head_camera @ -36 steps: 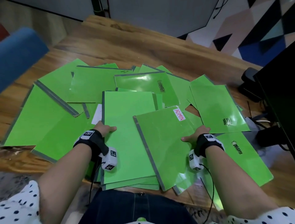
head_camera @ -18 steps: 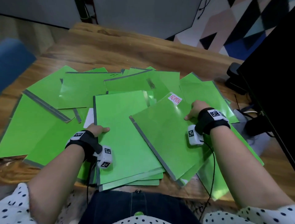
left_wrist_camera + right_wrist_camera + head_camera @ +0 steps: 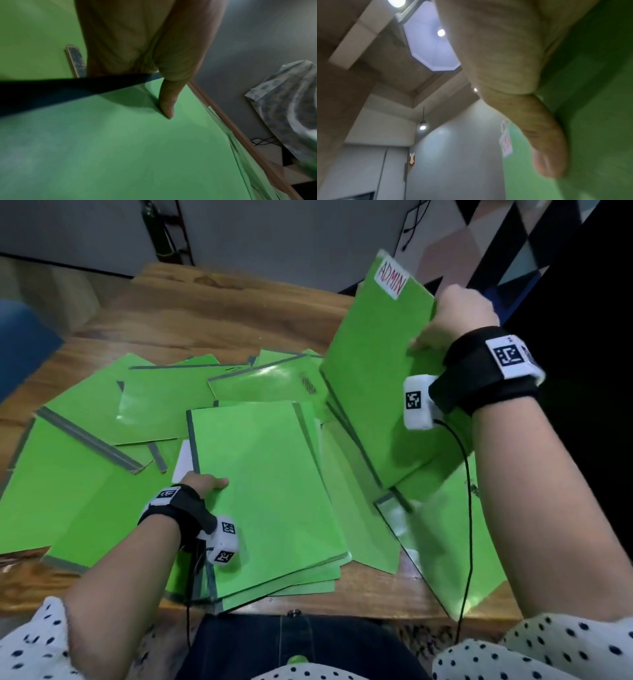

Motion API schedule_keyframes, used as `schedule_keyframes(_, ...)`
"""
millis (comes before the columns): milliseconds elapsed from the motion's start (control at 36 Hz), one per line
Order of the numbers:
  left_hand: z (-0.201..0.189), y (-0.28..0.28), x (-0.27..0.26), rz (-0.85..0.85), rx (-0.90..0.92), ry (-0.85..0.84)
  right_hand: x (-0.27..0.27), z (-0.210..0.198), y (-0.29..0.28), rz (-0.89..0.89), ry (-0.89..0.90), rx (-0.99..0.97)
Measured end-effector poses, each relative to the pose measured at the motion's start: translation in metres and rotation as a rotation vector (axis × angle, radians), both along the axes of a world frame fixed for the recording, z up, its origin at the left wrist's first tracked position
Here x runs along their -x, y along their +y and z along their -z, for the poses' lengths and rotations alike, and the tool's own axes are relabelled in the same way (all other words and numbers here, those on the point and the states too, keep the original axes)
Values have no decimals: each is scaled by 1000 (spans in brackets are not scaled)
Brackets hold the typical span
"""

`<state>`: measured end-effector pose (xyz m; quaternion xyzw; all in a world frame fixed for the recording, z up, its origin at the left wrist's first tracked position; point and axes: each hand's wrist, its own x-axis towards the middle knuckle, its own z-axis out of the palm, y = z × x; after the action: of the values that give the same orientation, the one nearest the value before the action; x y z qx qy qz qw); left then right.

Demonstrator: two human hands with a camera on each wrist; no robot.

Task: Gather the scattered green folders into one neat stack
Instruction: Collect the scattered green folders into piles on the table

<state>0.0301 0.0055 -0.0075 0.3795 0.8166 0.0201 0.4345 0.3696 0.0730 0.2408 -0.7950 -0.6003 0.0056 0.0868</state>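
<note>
wooden table (image 3: 219, 313): carries the whole spread of green folders, most lying flat and overlapping from the far left edge across to the right.
scattered folders (image 3: 78, 474): loose sheets at odd angles, several under the stack and under the lifted one; judged most of the task remains.
stack (image 3: 267, 491): a few folders roughly squared at the near edge, lower ones fanned out at the bottom corner.
admin folder (image 3: 373, 378): white label at its top corner, raised and tilted steeply, lower edge near the folders beneath.
right hand (image 3: 455, 323): grips the admin folder's right edge, thumb on the front face, fingers behind and unseen.
left hand (image 3: 205, 484): grips the stack's left edge, thumb (image 3: 167, 105) flat on the top cover, fingers tucked under.
advice: swing the admin folder left over the stack, lower it spine to spine, keep the stack pinned.
obstacles: a folder near the lifted edge may drag along; black monitor (image 3: 589, 371) and cable close on the right.
</note>
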Motion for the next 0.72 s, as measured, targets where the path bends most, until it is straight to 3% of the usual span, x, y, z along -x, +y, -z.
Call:
schedule_keyframes(83, 3, -3, 0, -79, -39, -36, 10, 21, 3, -44, 289, 3)
schedule_keyframes(194, 5, -8, 0, -155, -67, -117, 31, 103, -8, -55, 591, 152)
schedule_keyframes(278, 4, -8, 5, -210, -62, -239, 46, 168, -24, -3, 495, 308)
schedule_keyframes(389, 3, -9, 7, -270, -58, -331, 50, 221, -46, 58, 483, 414)
schedule_keyframes(528, 7, -9, 2, -278, -65, -298, 57, 247, -60, 54, 432, 484)
schedule_keyframes(722, 10, -6, -3, -249, 3, -201, 89, 270, -71, -95, 408, 567)
